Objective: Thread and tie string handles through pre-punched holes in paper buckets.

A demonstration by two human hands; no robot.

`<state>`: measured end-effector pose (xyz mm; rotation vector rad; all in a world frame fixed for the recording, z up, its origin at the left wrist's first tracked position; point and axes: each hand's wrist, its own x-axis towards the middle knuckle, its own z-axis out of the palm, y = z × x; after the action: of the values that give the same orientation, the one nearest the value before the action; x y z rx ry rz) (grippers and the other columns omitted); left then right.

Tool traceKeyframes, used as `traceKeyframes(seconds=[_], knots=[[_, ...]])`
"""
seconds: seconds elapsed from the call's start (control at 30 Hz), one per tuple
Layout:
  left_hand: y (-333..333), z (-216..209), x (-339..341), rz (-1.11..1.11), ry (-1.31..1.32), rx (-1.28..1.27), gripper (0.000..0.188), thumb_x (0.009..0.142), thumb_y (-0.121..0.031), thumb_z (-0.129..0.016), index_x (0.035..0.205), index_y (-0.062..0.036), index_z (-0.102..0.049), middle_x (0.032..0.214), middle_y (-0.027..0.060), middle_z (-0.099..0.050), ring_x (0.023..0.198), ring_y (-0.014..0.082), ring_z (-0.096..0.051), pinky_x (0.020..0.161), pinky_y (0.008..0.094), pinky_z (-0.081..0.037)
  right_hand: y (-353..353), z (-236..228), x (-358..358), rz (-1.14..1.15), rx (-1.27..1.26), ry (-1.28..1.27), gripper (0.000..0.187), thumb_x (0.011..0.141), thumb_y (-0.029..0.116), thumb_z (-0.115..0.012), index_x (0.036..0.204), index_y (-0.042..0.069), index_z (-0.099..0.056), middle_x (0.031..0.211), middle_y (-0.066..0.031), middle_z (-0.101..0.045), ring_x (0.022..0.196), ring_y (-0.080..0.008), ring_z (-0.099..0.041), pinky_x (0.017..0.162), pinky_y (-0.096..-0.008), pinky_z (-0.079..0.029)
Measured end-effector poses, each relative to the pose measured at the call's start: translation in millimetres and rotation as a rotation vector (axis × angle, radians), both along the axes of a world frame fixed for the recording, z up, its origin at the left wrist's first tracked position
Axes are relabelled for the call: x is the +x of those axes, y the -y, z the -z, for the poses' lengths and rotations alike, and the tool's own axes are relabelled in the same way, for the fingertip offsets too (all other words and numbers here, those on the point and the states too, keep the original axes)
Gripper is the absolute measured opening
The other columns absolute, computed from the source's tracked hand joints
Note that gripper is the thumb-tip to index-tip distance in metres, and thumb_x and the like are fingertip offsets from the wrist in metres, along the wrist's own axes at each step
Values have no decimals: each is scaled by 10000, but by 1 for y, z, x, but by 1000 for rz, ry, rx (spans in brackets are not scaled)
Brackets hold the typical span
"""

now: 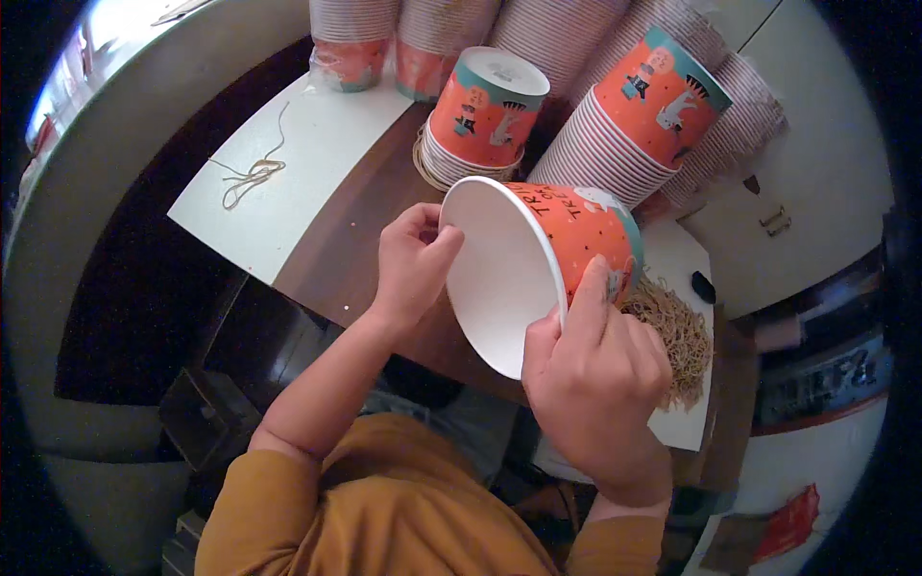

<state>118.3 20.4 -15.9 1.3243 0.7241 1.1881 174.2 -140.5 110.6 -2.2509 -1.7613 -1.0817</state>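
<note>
A large paper bucket (509, 288), orange and teal outside with plain white inside, is tilted in mid-air above the table's front edge, its mouth toward me. My left hand (413, 259) pinches the rim at its left side. On the opposite side my right hand (595, 374) grips the rim, with the index finger stretched along the printed outer wall. Behind it, an upside-down stack of matching buckets (490, 125) stands with twine (427, 168) around its base. A heap of tan twine pieces (677, 336) lies beyond my right hand, partly hidden by it.
Several plastic-wrapped bucket stacks (447, 29) line the back of the table. An unwrapped stack (624, 125) leans at the back right. Loose twine (254, 176) lies on the white left tabletop (317, 144). A small black object (703, 286) sits near the right edge.
</note>
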Motion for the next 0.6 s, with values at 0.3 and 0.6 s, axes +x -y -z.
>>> traceKeyframes(seconds=[0.3, 0.6], knots=[[10, 14, -19, 149, 160, -152, 134, 863, -87, -631, 940, 23, -627, 829, 3, -638, 743, 45, -575, 678, 185, -462, 7, 6, 27, -14, 88, -164, 356, 743, 53, -585, 1069, -89, -593, 616, -144, -575, 526, -283, -572, 516, -394, -472], [18, -5, -13, 21, -24, -31, 148, 834, -30, -595, 962, 38, -626, 867, 32, -645, 748, 79, -585, 692, 219, -478, 14, 13, 12, -34, 73, -92, 376, 740, 83, -581, 1052, -128, -576, 577, -105, -515, 479, -242, -525, 472, -359, -439]])
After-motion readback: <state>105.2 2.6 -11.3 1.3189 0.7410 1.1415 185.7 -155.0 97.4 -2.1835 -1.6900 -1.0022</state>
